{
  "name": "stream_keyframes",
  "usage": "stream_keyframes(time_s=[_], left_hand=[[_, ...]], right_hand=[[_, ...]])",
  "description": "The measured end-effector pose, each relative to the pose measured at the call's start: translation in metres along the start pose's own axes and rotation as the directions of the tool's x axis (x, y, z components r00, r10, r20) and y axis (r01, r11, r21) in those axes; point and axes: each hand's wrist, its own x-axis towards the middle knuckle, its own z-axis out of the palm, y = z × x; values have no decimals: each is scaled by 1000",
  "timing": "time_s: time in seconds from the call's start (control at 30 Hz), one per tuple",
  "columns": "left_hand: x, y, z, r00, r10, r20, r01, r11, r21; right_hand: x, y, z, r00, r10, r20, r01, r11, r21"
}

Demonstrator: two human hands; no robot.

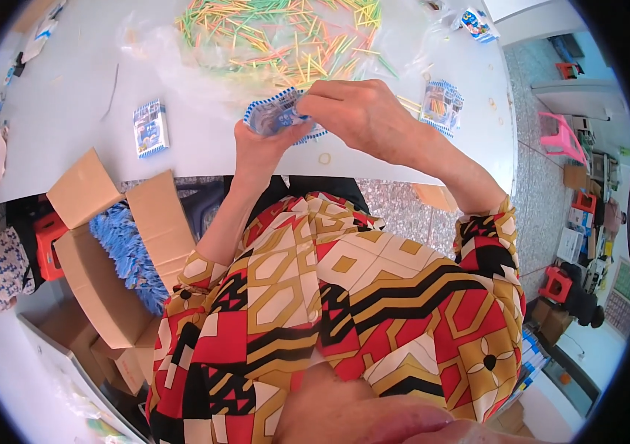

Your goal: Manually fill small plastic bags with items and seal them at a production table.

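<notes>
Above the table's near edge I hold a small blue-and-white plastic packet (269, 117) in both hands. My left hand (262, 148) grips its lower side, thumb across the front. My right hand (363, 115) is closed, its fingertips pinching at the packet's right side, near the top edge. The curled fingers hide whether anything else is between them. Beyond the hands lies a loose pile of thin yellow, green and pink sticks (293, 37) on clear plastic sheeting (154, 41).
Similar packets lie to the left (151, 129) and right (442, 106) on the white table (204, 152); the right one shows sticks inside. An open cardboard box (100, 288) with blue packets (129, 248) stands at lower left. A pink stool (563, 138) is off right.
</notes>
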Motion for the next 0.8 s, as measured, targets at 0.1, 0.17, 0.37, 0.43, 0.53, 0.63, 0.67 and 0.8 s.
stream_keyframes(time_s=[0.1, 0.17, 0.37, 0.43, 0.53, 0.63, 0.67, 0.8], left_hand=[[2, -4, 0, 1000, -5, 15, 7, 994, -111], [2, -6, 1, 1000, 3, 11, -2, 996, -89], [6, -2, 1, 999, 0, -38, -3, 997, -81], [4, -3, -5, 997, -1, -80, -5, 997, -75], [1, 0, -5, 993, -2, -116, -7, 997, -80], [-1, 0, -7, 993, 13, -116, -24, 995, -92], [-1, 1, -7, 993, 18, -117, -29, 996, -86], [-2, 0, -9, 991, 26, -131, -40, 994, -105]], right_hand=[[-1, 1, -1, 1000, -18, -17, 19, 1000, 16], [-2, 1, 0, 1000, -7, -3, 7, 999, 44], [2, 10, -5, 995, 82, -58, -62, 954, 292], [6, 32, -14, 951, 303, -54, -236, 831, 504], [0, 110, -4, 795, 579, -178, -435, 750, 498], [-28, 209, 20, 655, 712, -253, -648, 702, 295], [-40, 241, 28, 642, 701, -310, -684, 707, 182], [-42, 291, 40, 574, 779, -254, -810, 586, -34]])
